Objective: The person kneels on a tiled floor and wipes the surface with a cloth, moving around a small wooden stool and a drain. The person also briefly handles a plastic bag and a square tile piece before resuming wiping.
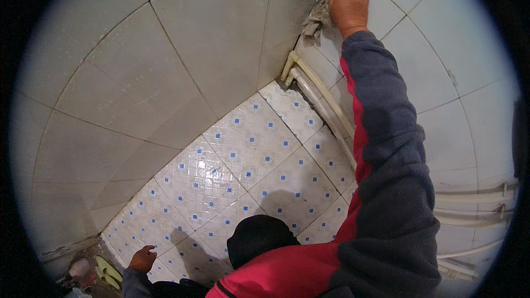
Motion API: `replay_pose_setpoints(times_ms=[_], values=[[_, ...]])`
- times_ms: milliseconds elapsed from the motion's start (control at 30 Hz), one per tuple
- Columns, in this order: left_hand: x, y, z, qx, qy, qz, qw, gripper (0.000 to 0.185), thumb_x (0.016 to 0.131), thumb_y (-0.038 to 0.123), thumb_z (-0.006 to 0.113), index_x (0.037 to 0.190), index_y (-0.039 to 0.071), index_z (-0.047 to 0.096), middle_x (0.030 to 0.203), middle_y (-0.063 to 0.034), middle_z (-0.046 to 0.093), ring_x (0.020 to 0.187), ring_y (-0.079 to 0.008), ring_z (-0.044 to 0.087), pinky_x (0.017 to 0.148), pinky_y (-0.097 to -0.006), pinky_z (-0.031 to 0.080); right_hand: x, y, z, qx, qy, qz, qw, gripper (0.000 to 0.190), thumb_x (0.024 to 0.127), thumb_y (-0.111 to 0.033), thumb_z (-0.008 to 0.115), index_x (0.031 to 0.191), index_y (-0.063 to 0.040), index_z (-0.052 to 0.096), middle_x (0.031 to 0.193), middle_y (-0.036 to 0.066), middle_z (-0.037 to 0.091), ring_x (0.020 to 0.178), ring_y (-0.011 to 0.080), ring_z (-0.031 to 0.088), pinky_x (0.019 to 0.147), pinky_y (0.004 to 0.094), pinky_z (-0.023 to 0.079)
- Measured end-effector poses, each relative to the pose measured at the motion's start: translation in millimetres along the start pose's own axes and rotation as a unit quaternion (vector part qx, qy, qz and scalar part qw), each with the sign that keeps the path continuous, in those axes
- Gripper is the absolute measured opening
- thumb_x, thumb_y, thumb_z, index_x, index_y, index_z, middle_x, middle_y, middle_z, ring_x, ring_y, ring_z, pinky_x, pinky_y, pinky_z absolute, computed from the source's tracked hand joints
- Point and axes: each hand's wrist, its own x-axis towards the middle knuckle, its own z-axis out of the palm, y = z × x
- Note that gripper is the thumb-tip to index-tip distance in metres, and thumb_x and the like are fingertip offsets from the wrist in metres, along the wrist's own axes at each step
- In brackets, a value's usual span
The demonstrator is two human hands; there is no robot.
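Note:
At the top of the view my right hand [349,0] is closed on a crumpled grey-beige cloth [318,20], pressed to the wall tiles [385,0] close beside the corner where two tiled walls meet. Part of the cloth hangs below the fingers. My left hand [143,259] is low at the left above the patterned floor tiles, with nothing seen in it and its fingers apart and slightly bent. My right arm is stretched up along the wall and hides part of it.
Cream pipes [325,87] run along the foot of the right wall, and more pipes [472,219] lie at the far right. The left tiled wall [165,70] meets the blue-dotted floor [248,153]. Light green slippers [108,273] lie at lower left, near a pinkish item [79,267].

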Motion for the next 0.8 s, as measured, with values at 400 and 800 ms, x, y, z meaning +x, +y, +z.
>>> replay_pose_setpoints(times_ms=[400,800], values=[[-41,47,-25,-0.09,0.024,-0.024,0.995,0.04,0.097,0.024,0.055,0.133,0.006,0.051,0.105,-0.0193,0.068,0.098,-0.0338,0.065,0.086,-0.0442,0.052,-232,-70,-27,0.179,-0.285,0.136,0.932,0.037,0.078,0.002,0.055,0.113,-0.009,0.065,0.123,0.012,0.061,0.115,0.0345,0.054,0.095,0.0481,0.044],[-29,36,-23,-0.119,0.037,-0.027,0.992,0.04,0.095,0.026,0.057,0.129,0.004,0.055,0.1,-0.0192,0.069,0.094,-0.0333,0.066,0.083,-0.0425,0.052,-429,-194,-162,0.246,-0.369,0.324,0.836,0.048,0.078,0.001,0.063,0.125,-0.008,0.06,0.132,0.019,0.055,0.126,0.0377,0.047,0.105,0.0497,0.034]])
